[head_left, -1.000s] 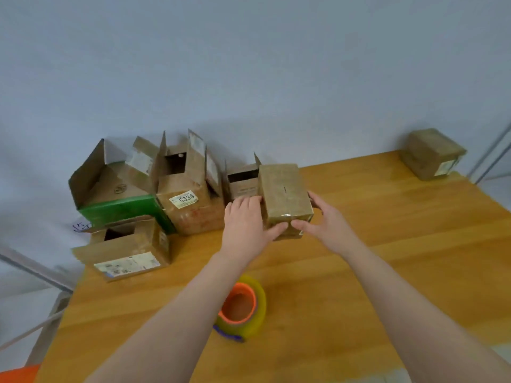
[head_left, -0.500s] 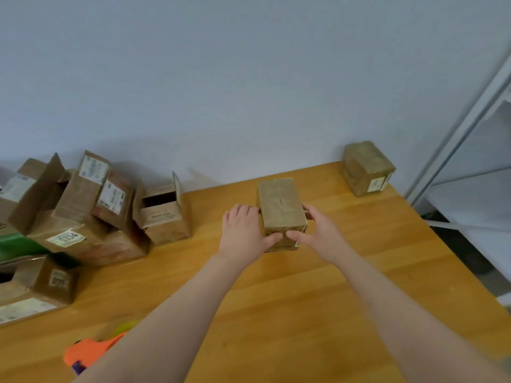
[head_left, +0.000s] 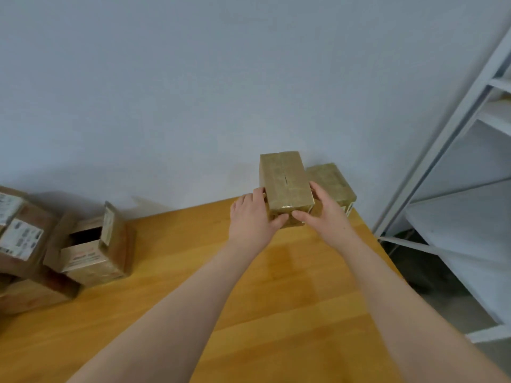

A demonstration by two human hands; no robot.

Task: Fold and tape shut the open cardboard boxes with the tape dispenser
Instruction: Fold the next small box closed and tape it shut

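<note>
While 2 hands grip it — glossy taped rectangular cardboard box (head_left: 284, 181).

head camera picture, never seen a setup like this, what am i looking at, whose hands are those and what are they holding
There is no machine here. A person wears a camera on the head, so this single view looks forward and down along their own arms. The left hand and right hand grip a closed box from either side, thumbs on its near face. Just behind it, by the wall, sits a second closed box. Both are near the far right corner of a wooden table. At the table's left stands an open box with flaps up, beside more boxes. A white shelf rack stands to the right. The tape dispenser is not in view.
</note>
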